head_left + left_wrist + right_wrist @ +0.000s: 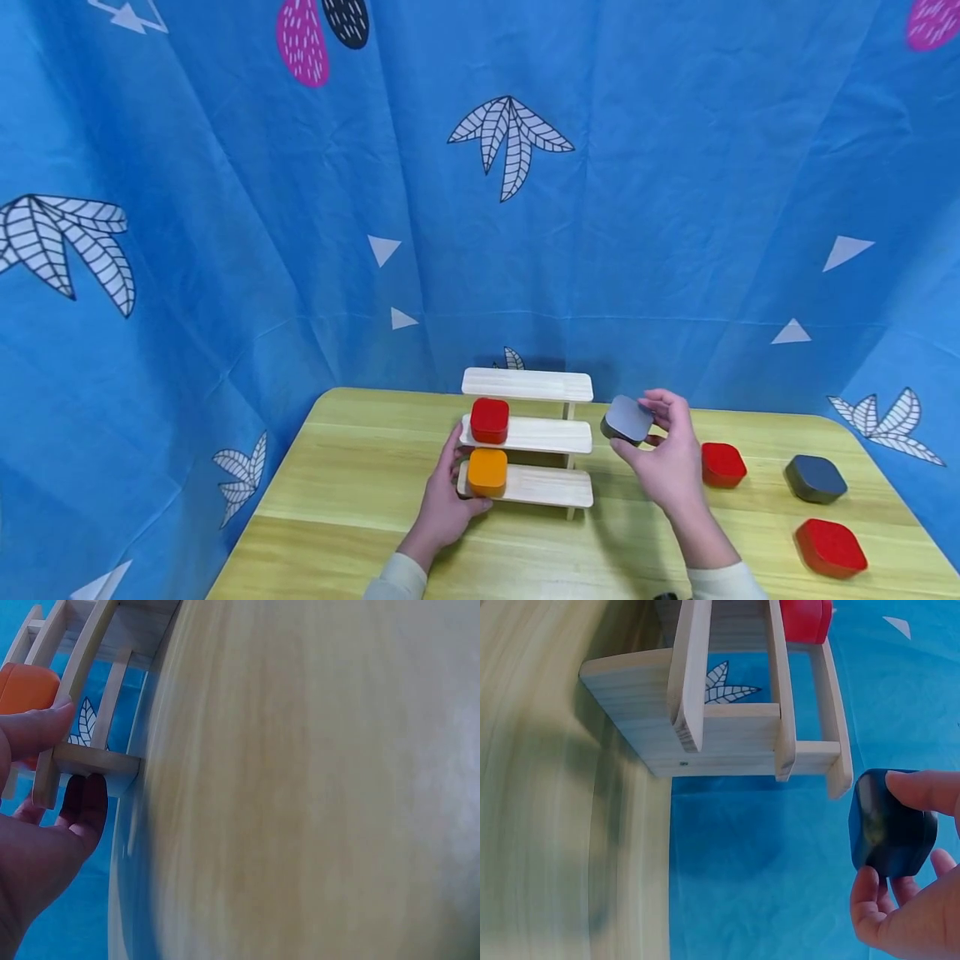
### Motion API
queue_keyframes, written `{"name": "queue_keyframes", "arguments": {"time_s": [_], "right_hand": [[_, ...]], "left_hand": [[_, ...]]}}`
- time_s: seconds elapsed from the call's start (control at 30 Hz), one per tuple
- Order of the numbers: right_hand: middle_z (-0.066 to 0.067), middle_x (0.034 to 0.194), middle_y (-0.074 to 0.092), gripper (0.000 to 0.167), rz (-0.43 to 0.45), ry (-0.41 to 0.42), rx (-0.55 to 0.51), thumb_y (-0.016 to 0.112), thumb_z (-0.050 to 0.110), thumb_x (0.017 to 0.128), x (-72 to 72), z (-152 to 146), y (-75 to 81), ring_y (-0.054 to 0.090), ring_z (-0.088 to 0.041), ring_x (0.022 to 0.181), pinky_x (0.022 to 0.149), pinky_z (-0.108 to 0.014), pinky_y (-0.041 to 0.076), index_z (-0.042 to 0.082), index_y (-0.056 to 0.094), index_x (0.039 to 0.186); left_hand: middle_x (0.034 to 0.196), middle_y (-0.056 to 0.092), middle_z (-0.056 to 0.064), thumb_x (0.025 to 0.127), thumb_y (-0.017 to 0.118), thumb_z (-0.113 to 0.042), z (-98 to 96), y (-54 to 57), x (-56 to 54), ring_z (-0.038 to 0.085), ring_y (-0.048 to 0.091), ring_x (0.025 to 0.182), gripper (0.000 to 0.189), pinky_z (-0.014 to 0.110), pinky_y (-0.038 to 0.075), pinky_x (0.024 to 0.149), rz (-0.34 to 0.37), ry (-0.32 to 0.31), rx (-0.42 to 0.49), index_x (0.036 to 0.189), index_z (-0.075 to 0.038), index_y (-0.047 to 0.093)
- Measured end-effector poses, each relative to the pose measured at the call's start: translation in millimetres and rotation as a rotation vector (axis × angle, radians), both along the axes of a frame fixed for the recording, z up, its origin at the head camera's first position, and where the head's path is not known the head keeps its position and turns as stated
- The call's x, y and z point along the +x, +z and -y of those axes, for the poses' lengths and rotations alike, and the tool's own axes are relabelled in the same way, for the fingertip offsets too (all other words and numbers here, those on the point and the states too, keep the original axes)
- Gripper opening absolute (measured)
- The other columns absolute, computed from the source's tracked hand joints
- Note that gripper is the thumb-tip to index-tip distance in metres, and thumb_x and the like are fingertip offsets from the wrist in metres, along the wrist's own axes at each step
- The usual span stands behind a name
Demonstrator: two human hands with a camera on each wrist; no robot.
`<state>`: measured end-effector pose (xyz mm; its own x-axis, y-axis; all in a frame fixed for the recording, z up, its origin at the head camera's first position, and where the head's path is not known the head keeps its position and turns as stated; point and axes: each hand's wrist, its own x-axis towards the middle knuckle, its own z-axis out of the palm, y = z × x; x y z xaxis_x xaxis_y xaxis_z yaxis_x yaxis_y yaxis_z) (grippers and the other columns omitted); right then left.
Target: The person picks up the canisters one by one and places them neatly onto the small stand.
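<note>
My right hand (667,462) pinches a dark grey rounded block (627,419) between thumb and fingers, held in the air just right of a small three-step wooden shelf (547,435). In the right wrist view the same grey block (891,825) is apart from the shelf's end. With thumb and fingers, my left hand (444,508) grips the left end of the shelf's lowest step, also seen in the left wrist view. An orange block (487,472) sits on the left of the lowest step. Above it, a red block (490,420) rests on the middle step's left part.
On the table (360,467) to the right lie a red block (722,465), another grey block (816,478) and a second red block (831,547). A blue patterned cloth (675,208) hangs behind the table. A small black object (664,596) shows at the bottom edge.
</note>
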<state>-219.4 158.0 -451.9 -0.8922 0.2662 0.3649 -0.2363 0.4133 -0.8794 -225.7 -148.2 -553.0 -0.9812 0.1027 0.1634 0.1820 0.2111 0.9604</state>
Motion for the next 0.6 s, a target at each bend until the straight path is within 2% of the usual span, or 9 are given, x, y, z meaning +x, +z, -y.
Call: {"name": "queue_keyframes", "arguments": {"time_s": [0.17, 0.23, 0.33, 0.4, 0.53, 0.6], "right_hand": [[-0.016, 0.13, 0.058, 0.078, -0.007, 0.017, 0.013, 0.084, -0.012, 0.069, -2.7, 3, 1.5, 0.054, -0.033, 0.113, 0.078, -0.026, 0.049, 0.005, 0.044, 0.134], [-0.016, 0.13, 0.058, 0.078, -0.01, 0.022, 0.019, 0.084, -0.012, 0.069, -3.4, 5, 2.3, 0.054, -0.034, 0.113, 0.078, -0.025, 0.049, 0.005, 0.044, 0.134], [-0.017, 0.13, 0.058, 0.078, -0.017, 0.037, 0.019, 0.084, -0.012, 0.069, -4.5, 8, 3.7, 0.054, -0.034, 0.113, 0.077, -0.023, 0.048, 0.004, 0.044, 0.134], [-0.016, 0.129, 0.058, 0.078, -0.017, 0.047, 0.019, 0.084, -0.012, 0.069, -5.5, 10, 4.7, 0.054, -0.033, 0.113, 0.077, -0.023, 0.048, 0.005, 0.044, 0.134], [-0.014, 0.129, 0.059, 0.078, -0.014, 0.07, 0.021, 0.084, -0.012, 0.069, -7.7, 15, 7.0, 0.054, -0.031, 0.112, 0.078, -0.027, 0.049, 0.005, 0.044, 0.134], [-0.015, 0.129, 0.059, 0.078, -0.018, 0.084, 0.021, 0.084, -0.012, 0.069, -8.6, 18, 8.3, 0.055, -0.032, 0.112, 0.079, -0.032, 0.05, 0.004, 0.044, 0.134]], "left_hand": [[0.145, 0.045, 0.005, 0.07, 0.079, 0.019, -2.6, 9.4, 2.8, 0.031, 0.045, 0.132, 0.124, 0.049, 0.038, 0.108, 0.022, 0.002, 0.001, 0.161, -0.035, 0.015], [0.144, 0.045, 0.008, 0.071, 0.078, 0.02, -3.5, 17.2, 6.2, 0.032, 0.044, 0.132, 0.121, 0.05, 0.037, 0.108, 0.02, 0.0, 0.004, 0.161, -0.029, 0.016], [0.144, 0.045, 0.012, 0.071, 0.076, 0.022, -3.9, 22.6, 9.5, 0.035, 0.043, 0.133, 0.118, 0.054, 0.035, 0.109, 0.012, -0.002, 0.009, 0.162, -0.023, 0.016], [0.145, 0.045, 0.011, 0.071, 0.076, 0.022, -3.5, 20.9, 9.4, 0.035, 0.043, 0.133, 0.119, 0.053, 0.035, 0.109, 0.006, -0.002, 0.003, 0.162, -0.026, 0.016], [0.145, 0.045, 0.006, 0.071, 0.078, 0.02, -1.4, 6.8, 3.8, 0.03, 0.045, 0.132, 0.123, 0.049, 0.037, 0.109, 0.006, 0.0, -0.001, 0.16, -0.036, 0.014], [0.145, 0.045, 0.004, 0.07, 0.079, 0.019, -0.4, 1.6, 1.8, 0.028, 0.047, 0.13, 0.124, 0.047, 0.038, 0.108, 0.01, 0.0, 0.003, 0.16, -0.038, 0.015]]}}
